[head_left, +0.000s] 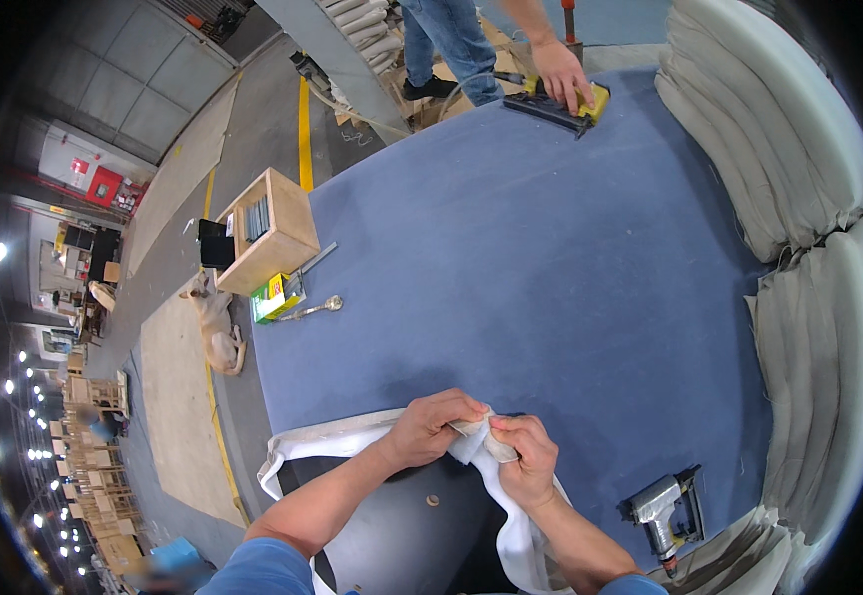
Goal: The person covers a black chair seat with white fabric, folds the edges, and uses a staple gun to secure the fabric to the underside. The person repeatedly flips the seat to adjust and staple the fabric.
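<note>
My left hand (431, 426) and my right hand (526, 459) pinch the same bunched strip of white fabric (337, 436) at the near edge of a blue-covered table (551, 268). The fabric runs left from my hands and hangs down over a black panel (402, 516) below them. The two hands touch each other over the fold.
A grey staple gun (665, 511) lies at the near right. A wooden box (273, 233), a green-and-yellow carton (275, 297) and a metal spoon-like tool (317, 307) sit at the table's left edge. Another person's hand (560, 74) rests on a yellow-black tool (560, 104) at the far edge. Cream cushions (808, 248) line the right.
</note>
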`<action>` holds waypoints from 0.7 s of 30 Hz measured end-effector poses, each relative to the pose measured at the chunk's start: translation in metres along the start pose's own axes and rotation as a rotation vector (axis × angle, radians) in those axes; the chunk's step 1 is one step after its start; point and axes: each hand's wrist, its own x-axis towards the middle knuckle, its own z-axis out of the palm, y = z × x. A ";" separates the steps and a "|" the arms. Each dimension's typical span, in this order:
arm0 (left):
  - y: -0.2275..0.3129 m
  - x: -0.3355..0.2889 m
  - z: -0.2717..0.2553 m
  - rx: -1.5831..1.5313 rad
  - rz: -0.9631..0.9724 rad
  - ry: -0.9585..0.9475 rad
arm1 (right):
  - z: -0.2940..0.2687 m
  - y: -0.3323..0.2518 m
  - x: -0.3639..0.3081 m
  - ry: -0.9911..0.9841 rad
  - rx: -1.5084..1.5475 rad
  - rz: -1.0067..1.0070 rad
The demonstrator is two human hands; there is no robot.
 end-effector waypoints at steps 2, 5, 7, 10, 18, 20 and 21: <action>0.001 0.000 -0.001 0.021 0.004 -0.009 | -0.001 -0.001 0.000 -0.010 0.003 0.001; 0.001 0.001 -0.004 0.030 0.002 -0.030 | -0.002 -0.003 0.001 -0.026 0.002 0.019; 0.002 -0.001 -0.006 0.023 -0.021 -0.050 | -0.003 -0.007 0.003 -0.033 0.002 0.038; 0.003 0.000 -0.005 0.032 0.000 -0.053 | -0.004 -0.007 0.004 -0.036 -0.009 0.016; 0.003 -0.002 -0.005 0.024 0.005 -0.054 | -0.004 -0.006 0.003 -0.054 -0.007 0.003; 0.005 -0.002 -0.006 0.047 -0.009 -0.067 | -0.004 -0.006 0.002 -0.064 -0.017 -0.004; 0.007 -0.001 -0.007 0.059 -0.021 -0.075 | -0.004 -0.007 0.002 -0.067 -0.027 -0.009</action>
